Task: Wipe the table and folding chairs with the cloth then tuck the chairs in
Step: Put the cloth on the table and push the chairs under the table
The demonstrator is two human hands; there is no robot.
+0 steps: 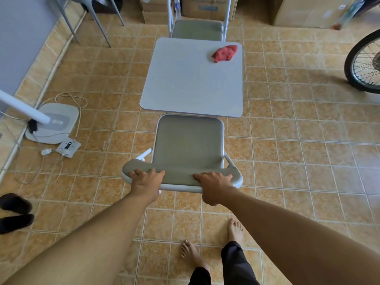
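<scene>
left hand [147, 181] + right hand [213, 183] fingers clamped on chair backrest [178, 174]; risk: uneven push could skew it, frame clips worktop [185, 83], knocks cloth [224, 52] off

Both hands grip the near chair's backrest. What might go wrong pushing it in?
1. The seat of the grey padded folding chair sits at the near edge of the light grey square table; a hard push may knock it askew.
2. The crumpled red cloth lies near the table's far right corner; a jolt might drop it.
</scene>
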